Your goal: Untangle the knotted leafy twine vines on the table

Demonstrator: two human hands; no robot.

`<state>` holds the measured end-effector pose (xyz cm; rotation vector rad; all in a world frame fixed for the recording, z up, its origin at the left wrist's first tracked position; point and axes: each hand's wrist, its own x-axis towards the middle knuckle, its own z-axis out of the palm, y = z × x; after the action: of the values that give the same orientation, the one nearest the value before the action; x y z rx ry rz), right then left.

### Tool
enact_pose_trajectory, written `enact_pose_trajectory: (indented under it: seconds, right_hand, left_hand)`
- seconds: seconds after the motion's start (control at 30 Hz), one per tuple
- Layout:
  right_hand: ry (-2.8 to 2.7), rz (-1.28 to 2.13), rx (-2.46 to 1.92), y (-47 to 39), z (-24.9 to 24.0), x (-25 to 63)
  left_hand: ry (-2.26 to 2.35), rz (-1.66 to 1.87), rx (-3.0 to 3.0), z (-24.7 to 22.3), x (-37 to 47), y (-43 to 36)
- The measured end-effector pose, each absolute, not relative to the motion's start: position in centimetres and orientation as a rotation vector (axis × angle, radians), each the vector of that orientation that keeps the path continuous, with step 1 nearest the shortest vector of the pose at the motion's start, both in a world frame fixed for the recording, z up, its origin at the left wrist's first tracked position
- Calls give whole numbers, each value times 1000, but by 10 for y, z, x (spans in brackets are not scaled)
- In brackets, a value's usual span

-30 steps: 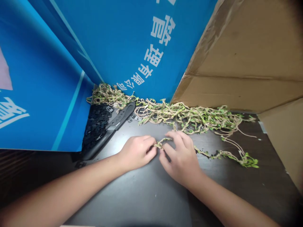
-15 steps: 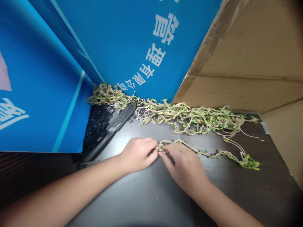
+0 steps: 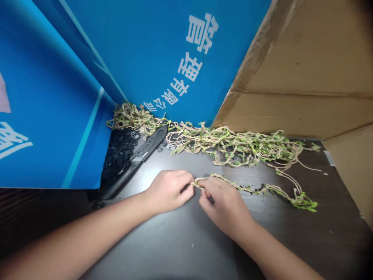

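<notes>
A length of twine with small green leaves woven in, a leaf garland [image 3: 246,188], runs from between my hands out to the right, where it ends in a green leafy clump. My left hand [image 3: 171,191] pinches the garland's near end between thumb and forefinger. Close beside it, my right hand [image 3: 223,202] is closed on the same garland with curled fingers. Just what the fingertips press is partly hidden. Behind the hands, a tangled heap of similar garlands [image 3: 247,146] stretches along the back of the table.
A second garland bundle [image 3: 132,116] lies at the back left. The black-handled tool [image 3: 151,144] slants beside a pile of small black pieces [image 3: 118,155] on the dark table [image 3: 175,249]. Blue printed panels [image 3: 163,50] and a cardboard wall [image 3: 297,77] stand around the back.
My right hand's thumb and fingers have shifted slightly, curling more on the garland. The left hand keeps its pinch. The view has moved a little.
</notes>
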<state>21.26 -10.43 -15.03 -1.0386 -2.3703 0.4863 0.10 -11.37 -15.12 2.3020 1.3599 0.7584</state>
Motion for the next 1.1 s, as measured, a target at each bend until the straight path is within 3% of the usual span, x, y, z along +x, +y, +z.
enact_pose_trajectory:
  seconds: [1.1]
  right_hand:
    - [-2445,582,-993,-101,-149,216]
  left_hand:
    - [1326,803,2259,-148,0,-111]
